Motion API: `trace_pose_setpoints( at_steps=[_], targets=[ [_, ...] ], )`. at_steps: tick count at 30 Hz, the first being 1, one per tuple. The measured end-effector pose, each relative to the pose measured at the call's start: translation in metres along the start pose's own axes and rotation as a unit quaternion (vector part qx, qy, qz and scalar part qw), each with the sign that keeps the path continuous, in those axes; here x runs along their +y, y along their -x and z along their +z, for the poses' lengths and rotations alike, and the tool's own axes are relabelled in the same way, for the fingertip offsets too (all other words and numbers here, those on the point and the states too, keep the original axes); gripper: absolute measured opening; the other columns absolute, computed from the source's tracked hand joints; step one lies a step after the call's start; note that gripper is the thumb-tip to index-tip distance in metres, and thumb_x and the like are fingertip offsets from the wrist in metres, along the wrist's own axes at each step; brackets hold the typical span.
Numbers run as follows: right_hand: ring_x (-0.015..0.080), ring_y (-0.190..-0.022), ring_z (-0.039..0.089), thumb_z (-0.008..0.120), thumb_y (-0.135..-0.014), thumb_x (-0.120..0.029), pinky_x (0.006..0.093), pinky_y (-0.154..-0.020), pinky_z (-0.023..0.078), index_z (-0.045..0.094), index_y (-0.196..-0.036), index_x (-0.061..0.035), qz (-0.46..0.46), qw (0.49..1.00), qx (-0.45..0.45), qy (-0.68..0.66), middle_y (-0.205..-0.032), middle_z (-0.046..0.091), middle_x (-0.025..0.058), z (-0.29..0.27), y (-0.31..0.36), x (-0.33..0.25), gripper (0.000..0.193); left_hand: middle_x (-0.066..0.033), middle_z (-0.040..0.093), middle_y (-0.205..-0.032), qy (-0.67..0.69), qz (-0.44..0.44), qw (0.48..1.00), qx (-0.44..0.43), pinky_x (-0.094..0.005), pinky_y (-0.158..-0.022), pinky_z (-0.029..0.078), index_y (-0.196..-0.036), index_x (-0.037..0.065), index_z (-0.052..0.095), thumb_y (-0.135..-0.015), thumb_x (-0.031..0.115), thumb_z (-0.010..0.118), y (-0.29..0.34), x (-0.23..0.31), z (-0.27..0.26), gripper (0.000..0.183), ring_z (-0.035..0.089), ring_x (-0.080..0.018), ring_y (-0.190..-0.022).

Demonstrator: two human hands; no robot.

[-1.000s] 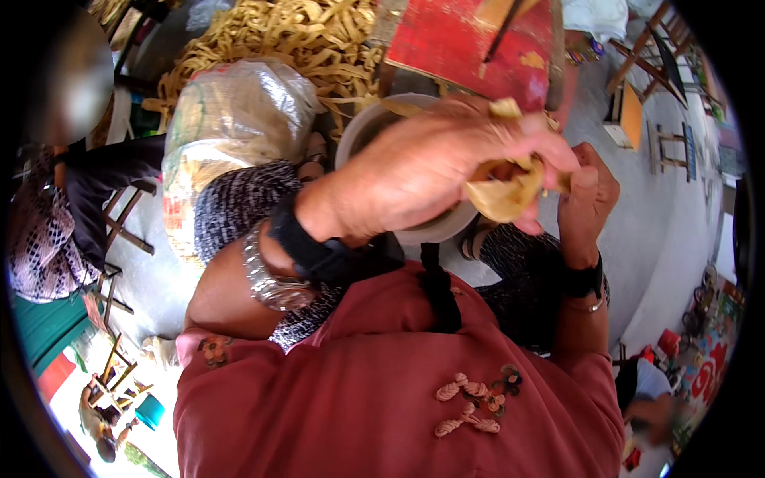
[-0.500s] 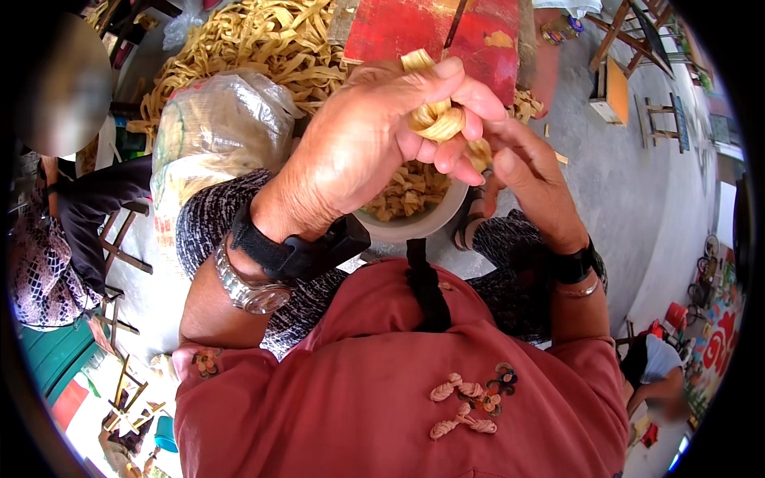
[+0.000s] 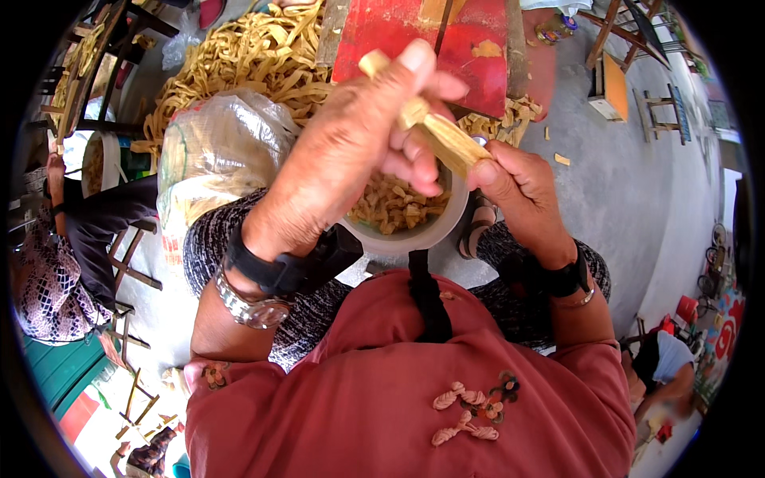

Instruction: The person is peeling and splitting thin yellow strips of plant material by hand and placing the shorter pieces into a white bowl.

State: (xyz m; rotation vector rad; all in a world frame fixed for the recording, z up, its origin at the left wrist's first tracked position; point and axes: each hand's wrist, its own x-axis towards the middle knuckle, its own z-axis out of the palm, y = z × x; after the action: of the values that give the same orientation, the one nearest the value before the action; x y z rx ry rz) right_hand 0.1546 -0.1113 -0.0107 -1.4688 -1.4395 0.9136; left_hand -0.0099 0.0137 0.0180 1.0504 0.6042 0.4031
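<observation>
A pale yellow dried strip (image 3: 451,143), with a knot-like fold near its middle, stretches between my two hands above a white tub (image 3: 400,244). My left hand (image 3: 351,131) has its thumb and curled fingers around the folded part, and the strip's other end sticks out beyond the thumb. Between thumb and forefinger, my right hand (image 3: 522,187) pinches the lower right end. Inside the tub lie many short, knotted yellow pieces (image 3: 392,203), partly hidden by my left hand.
Beyond my hands stands a red board (image 3: 374,40) with wooden edges. A heap of long yellow strips (image 3: 239,60) lies at the far left, behind a clear plastic bag (image 3: 227,147). Loose pieces (image 3: 510,119) lie right of the board. Someone in dark trousers (image 3: 111,219) sits at left.
The strip was a curled loop enclosed by both hands; now it is drawn out straighter. My right hand has moved down, pulling its end away from my left hand.
</observation>
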Motion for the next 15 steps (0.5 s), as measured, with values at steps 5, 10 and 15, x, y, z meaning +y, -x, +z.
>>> trace_pose_setpoints(
  at_steps=[5,10,15],
  targets=[
    [0.0143,-0.053,0.042,0.052,-0.094,-0.027,0.0280,-0.050,0.035,0.052,-0.074,-0.0002,0.017,0.999,-0.002,0.041,-0.060,0.043,0.0077,-0.002,-0.001,0.003,0.034,0.0002,0.052,-0.061,-0.109,-0.026,0.994,0.001,-0.0192,-0.042,0.039,-0.100,0.000,0.061,-0.092,0.033,0.055,0.001,0.003,-0.001,0.035,0.043,-0.0042,-0.045],
    [0.0143,-0.053,0.041,0.052,-0.093,-0.025,0.0284,-0.050,0.035,0.051,-0.074,0.0007,0.019,1.000,0.005,-0.004,-0.059,0.042,0.0082,0.000,0.000,-0.002,0.033,0.0019,0.049,-0.061,-0.020,0.029,0.999,0.018,-0.0182,-0.040,0.035,-0.095,0.001,0.060,-0.091,0.018,0.058,0.005,0.004,-0.003,0.018,0.036,-0.0028,-0.043],
    [0.0146,-0.052,0.037,0.052,-0.093,-0.023,0.0284,-0.049,0.035,0.049,-0.072,0.0012,0.000,1.000,0.023,0.012,-0.058,0.040,0.0071,-0.014,-0.002,-0.010,0.032,0.0024,0.048,-0.061,0.032,0.070,0.997,0.030,-0.0186,-0.040,0.034,-0.095,0.000,0.060,-0.090,0.014,0.056,0.005,0.010,-0.012,0.016,0.033,-0.0027,-0.044]
  ],
)
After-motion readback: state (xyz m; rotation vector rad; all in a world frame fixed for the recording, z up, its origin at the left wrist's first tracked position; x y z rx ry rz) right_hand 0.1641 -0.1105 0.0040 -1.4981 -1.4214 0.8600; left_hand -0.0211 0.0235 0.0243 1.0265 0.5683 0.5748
